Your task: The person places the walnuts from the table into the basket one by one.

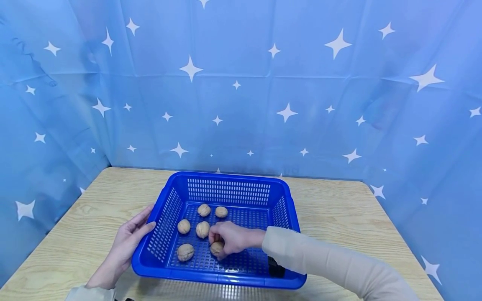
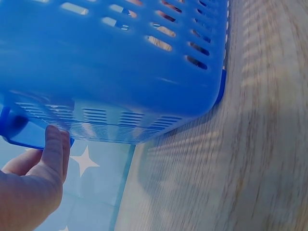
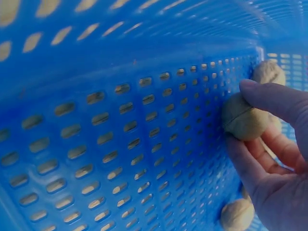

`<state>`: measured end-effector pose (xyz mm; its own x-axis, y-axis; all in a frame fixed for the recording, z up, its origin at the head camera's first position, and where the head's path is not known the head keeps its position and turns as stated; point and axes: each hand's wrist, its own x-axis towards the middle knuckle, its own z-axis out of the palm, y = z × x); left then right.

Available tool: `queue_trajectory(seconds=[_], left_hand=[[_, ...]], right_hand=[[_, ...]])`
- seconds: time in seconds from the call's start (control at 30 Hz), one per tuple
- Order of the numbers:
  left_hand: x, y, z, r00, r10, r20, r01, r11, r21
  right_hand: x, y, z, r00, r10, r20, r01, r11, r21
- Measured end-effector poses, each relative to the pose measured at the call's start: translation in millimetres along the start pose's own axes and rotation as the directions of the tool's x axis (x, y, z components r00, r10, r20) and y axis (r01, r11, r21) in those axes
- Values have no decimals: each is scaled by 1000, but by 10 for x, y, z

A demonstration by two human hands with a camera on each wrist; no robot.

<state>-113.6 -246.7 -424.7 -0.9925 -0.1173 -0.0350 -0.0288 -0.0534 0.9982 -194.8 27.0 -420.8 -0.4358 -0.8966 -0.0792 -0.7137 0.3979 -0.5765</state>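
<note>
A blue plastic basket [image 1: 233, 282] with slotted walls holds several walnuts. My left hand [image 1: 127, 239] grips its left rim, thumb on top and the other fingers on the outer side; the left wrist view shows this left hand [image 2: 36, 187] against the outer wall. Inside the basket, my right hand [image 1: 234, 238] pinches a walnut [image 1: 216, 249] at the basket floor, and the right wrist view has that walnut [image 3: 244, 117] between thumb and fingers. Other walnuts lie left of and behind this hand, the closest being one walnut [image 1: 202, 229]; another walnut [image 1: 185, 252] sits near the front left.
The basket stands on a light wood table [image 1: 335, 209]. A blue curtain [image 1: 241, 100] with white stars hangs behind and at both sides. A black device [image 1: 276, 267] shows under the right sleeve, over the basket's front right part.
</note>
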Motion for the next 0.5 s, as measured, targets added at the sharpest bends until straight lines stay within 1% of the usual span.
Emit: queue_trajectory(seconds=[0.13,0.23,0.3,0.37,0.43,0.5], left_hand=[[3,5,-1,1000,-13,4,13,1000,8],[9,25,-16,999,-37,12,37,999,38],[18,49,-35,999,-41,27,38,995,96],[25,86,-58,999,-31,40,24,985,168],[28,138,-88,998,-3,55,-11,970,245],[26,205,-120,998,28,62,-46,949,313]], right_hand=[[-14,-2,-73,1000,-5,-10,5,999,44],[-43,-18,-177,999,29,-35,-25,994,111],[-71,-32,-267,997,57,-61,-47,986,161],[-112,-45,-371,992,84,-96,-62,977,206],[-165,-60,-484,985,109,-132,-74,967,244],[-230,-68,-597,978,127,-165,-80,960,268]])
